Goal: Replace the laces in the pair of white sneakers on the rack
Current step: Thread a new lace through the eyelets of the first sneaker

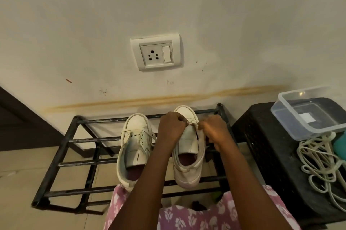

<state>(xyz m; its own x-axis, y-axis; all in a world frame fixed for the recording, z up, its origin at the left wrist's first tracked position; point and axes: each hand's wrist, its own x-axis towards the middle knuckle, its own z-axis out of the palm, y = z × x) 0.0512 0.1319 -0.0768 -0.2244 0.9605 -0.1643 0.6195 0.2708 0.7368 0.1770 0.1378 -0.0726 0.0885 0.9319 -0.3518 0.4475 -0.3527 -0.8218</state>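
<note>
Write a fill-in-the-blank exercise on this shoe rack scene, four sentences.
1. Both hands work on the ___ sneaker.
2. The sneakers rest on a black metal ___.
3. The loose laces lie on the black ___.
4. The clear plastic container sits ___ of the rack.

Missing words: right; rack; stool; right

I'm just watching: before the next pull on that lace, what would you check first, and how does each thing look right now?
1. Both hands on the right sneaker: ok; left hand and right hand pinch at its lowest eyelets.
2. Lace held by both hands: cannot tell; the fingers hide it.
3. Sneaker steady on the rack: ok; it rests across the bars.
4. Left sneaker clear of the hands: ok; it sits apart, with a lace at its front eyelets.
5. Spare laces close by: ok; piled on the black stool.
</note>
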